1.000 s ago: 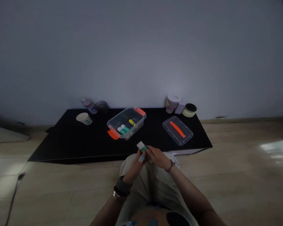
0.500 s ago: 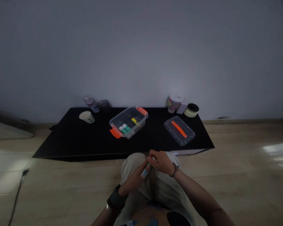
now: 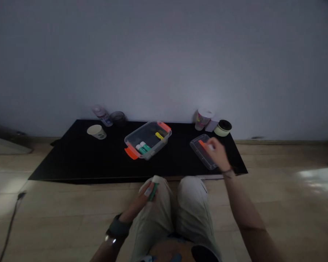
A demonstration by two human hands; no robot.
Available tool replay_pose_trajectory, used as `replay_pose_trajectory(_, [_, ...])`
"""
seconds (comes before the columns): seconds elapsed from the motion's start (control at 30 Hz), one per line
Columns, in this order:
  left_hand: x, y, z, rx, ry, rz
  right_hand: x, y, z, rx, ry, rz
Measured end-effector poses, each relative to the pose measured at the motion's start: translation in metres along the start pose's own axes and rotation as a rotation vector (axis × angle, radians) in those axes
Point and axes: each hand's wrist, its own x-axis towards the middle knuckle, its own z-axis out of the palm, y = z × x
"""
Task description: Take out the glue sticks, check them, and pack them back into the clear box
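Observation:
My left hand (image 3: 144, 195) is closed around a green and white glue stick (image 3: 153, 188) above my left knee, its white end pointing up. My right hand (image 3: 218, 154) is over the clear lid (image 3: 199, 148) with the orange handle, a little blurred. Its fingers pinch a small white cap (image 3: 211, 147). The clear box (image 3: 164, 140) with orange latches stands uncovered on the black table. Inside lie two green glue sticks (image 3: 145, 146) with white caps, and a yellow marker-like item (image 3: 159, 135).
A paper cup (image 3: 97, 132), a bottle (image 3: 103, 116) and a dark bowl (image 3: 118, 118) stand at the table's left. A plastic cup (image 3: 203, 119), a small pale box (image 3: 211, 126) and a cream tin (image 3: 223, 128) stand at the back right, near the wall.
My hands were together on the glue stick and are now apart. The right hand has moved up and right to the lid with the white cap; the left has moved left with the stick.

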Motion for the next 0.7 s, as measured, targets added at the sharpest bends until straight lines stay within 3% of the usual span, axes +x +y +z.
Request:
replay_pose_trajectory(0.07, [0.026, 0.004, 0.022, -0.081, 0.020, 0.009, 0.002, 0.005, 0.050, -0.194, -0.283, 0.022])
replay_pose_trajectory(0.13, [0.045, 0.011, 0.046, -0.206, 0.015, -0.032, 0.000, 0.005, 0.102, -0.338, -0.484, 0.051])
replay_pose_trajectory(0.23, [0.059, 0.019, 0.066, -0.300, 0.021, -0.070, -0.001, 0.005, 0.150, -0.359, -0.600, 0.071])
replay_pose_trajectory(0.3, [0.061, 0.020, 0.068, -0.319, 0.028, -0.075, 0.000, 0.006, 0.159, -0.285, -0.539, 0.083])
replay_pose_trajectory(0.4, [0.062, 0.018, 0.062, -0.338, 0.060, -0.064, -0.007, 0.008, 0.152, -0.105, -0.428, 0.098])
replay_pose_trajectory(0.5, [0.066, 0.012, 0.063, -0.352, 0.095, -0.040, -0.029, 0.006, 0.143, 0.100, -0.576, 0.087])
replay_pose_trajectory(0.6, [0.070, 0.005, 0.072, -0.343, 0.027, 0.002, -0.054, 0.003, 0.142, 0.208, -0.774, 0.038])
replay_pose_trajectory(0.7, [0.070, 0.001, 0.078, -0.294, -0.059, 0.018, -0.061, 0.006, 0.142, 0.182, -0.797, 0.040])
